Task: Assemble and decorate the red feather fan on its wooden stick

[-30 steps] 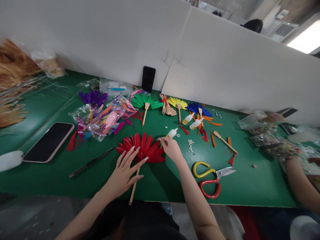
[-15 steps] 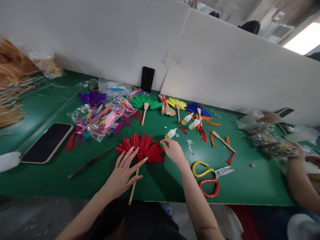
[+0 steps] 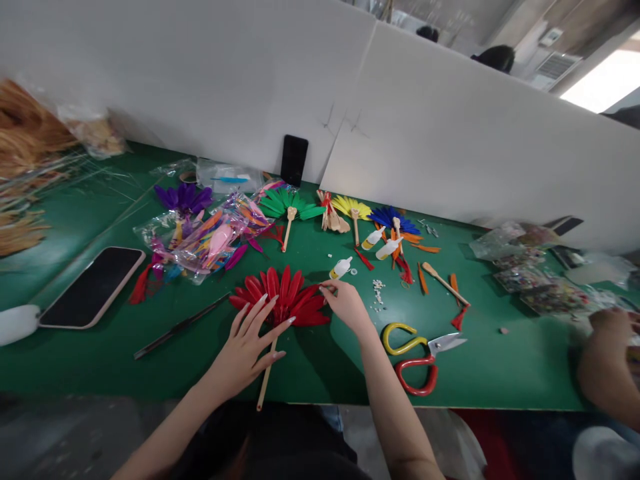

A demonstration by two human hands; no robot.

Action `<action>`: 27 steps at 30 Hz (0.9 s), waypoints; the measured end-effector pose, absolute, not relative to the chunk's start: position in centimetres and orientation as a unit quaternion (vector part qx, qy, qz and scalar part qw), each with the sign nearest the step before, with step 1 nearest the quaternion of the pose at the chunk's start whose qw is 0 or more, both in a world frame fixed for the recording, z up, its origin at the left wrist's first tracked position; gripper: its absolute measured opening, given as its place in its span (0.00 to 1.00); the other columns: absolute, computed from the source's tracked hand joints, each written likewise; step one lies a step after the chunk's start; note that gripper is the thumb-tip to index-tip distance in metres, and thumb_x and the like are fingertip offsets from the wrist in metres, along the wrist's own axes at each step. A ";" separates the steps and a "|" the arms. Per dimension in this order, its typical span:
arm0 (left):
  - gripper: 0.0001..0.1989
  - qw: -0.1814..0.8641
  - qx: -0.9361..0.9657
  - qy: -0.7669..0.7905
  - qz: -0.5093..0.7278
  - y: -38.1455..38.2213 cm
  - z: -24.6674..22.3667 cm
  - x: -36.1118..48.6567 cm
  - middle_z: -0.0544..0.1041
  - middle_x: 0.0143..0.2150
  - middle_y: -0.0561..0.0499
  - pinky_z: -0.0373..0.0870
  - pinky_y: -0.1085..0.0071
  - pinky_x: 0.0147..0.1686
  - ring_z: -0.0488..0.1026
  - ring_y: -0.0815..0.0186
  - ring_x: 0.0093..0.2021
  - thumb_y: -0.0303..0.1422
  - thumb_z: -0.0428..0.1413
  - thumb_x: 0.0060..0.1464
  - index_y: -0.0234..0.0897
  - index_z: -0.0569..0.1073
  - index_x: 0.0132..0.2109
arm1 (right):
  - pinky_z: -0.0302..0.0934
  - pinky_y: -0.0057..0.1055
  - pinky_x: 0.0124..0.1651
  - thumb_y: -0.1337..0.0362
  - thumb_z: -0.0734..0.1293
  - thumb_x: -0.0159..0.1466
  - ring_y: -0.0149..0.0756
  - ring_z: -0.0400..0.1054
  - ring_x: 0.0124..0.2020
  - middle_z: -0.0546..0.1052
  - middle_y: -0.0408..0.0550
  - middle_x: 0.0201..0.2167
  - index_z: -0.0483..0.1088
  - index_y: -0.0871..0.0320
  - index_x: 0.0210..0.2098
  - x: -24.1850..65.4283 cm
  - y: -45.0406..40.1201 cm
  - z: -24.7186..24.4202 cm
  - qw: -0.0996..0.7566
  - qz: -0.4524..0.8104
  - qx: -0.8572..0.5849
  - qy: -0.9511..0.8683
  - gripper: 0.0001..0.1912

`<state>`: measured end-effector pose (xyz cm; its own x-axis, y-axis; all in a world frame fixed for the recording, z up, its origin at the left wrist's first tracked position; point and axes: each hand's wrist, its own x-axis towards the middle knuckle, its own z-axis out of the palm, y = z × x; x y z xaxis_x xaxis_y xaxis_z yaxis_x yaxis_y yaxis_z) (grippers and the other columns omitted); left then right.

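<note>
A red feather fan [image 3: 285, 293] lies on the table in front of me, its thin wooden handle [image 3: 266, 383] pointing toward me. My left hand [image 3: 247, 343] rests over the fan's lower part with fingers spread, fingertips on the feathers. At the fan's right edge, my right hand [image 3: 343, 300] is closed in a pinch against the tip of a red feather; what is between the fingertips is too small to make out. Just beyond it lies a small glue bottle [image 3: 341, 269] with its cap off. Small white beads [image 3: 379, 293] are scattered to the right.
Scissors [image 3: 423, 357] lie right of my forearm, tweezers [image 3: 183, 327] to the left. Behind are green [image 3: 290, 203], yellow [image 3: 353, 207] and blue fans [image 3: 393, 219], plus bagged feathers [image 3: 215, 237]. A phone [image 3: 93, 287] lies left. Another person's arm [image 3: 607, 367] is at the far right.
My right fingertips have shifted slightly down and left onto the feather tip. My left hand stays in place. The other person's arm at the right has pulled back slightly.
</note>
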<state>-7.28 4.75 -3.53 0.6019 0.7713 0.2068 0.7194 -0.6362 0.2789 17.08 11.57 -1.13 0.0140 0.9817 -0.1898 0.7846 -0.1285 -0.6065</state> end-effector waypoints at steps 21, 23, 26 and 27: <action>0.27 0.095 0.889 0.421 0.152 4.8 -3.6 -7.3 0.42 0.68 0.49 0.42 0.51 0.60 0.42 0.51 0.66 0.40 0.48 0.59 0.53 0.52 0.64 | 0.60 0.27 0.31 0.65 0.60 0.60 0.34 0.69 0.26 0.77 0.45 0.27 0.73 0.55 0.36 17.6 11.3 0.4 0.188 0.303 -0.665 -0.657 0.10; 0.27 0.106 0.886 0.423 0.160 4.7 -3.6 -7.4 0.41 0.68 0.50 0.41 0.52 0.61 0.41 0.52 0.66 0.40 0.47 0.60 0.52 0.51 0.64 | 0.60 0.27 0.31 0.65 0.60 0.60 0.34 0.70 0.26 0.77 0.45 0.27 0.73 0.55 0.37 17.5 11.4 0.9 0.186 0.303 -0.655 -0.667 0.10; 0.26 0.133 0.871 0.439 0.175 4.9 -3.1 -7.4 0.43 0.68 0.49 0.43 0.53 0.61 0.40 0.53 0.66 0.38 0.44 0.61 0.49 0.48 0.65 | 0.60 0.27 0.31 0.65 0.59 0.60 0.34 0.69 0.27 0.77 0.45 0.27 0.73 0.55 0.36 17.3 11.7 1.5 0.183 0.293 -0.646 -0.680 0.11; 0.26 0.142 0.863 0.450 0.181 5.1 -2.8 -7.3 0.44 0.68 0.49 0.44 0.54 0.60 0.40 0.53 0.66 0.37 0.44 0.62 0.48 0.48 0.65 | 0.60 0.27 0.31 0.65 0.59 0.60 0.34 0.69 0.27 0.77 0.45 0.28 0.73 0.55 0.36 17.2 11.8 1.7 0.181 0.290 -0.643 -0.686 0.10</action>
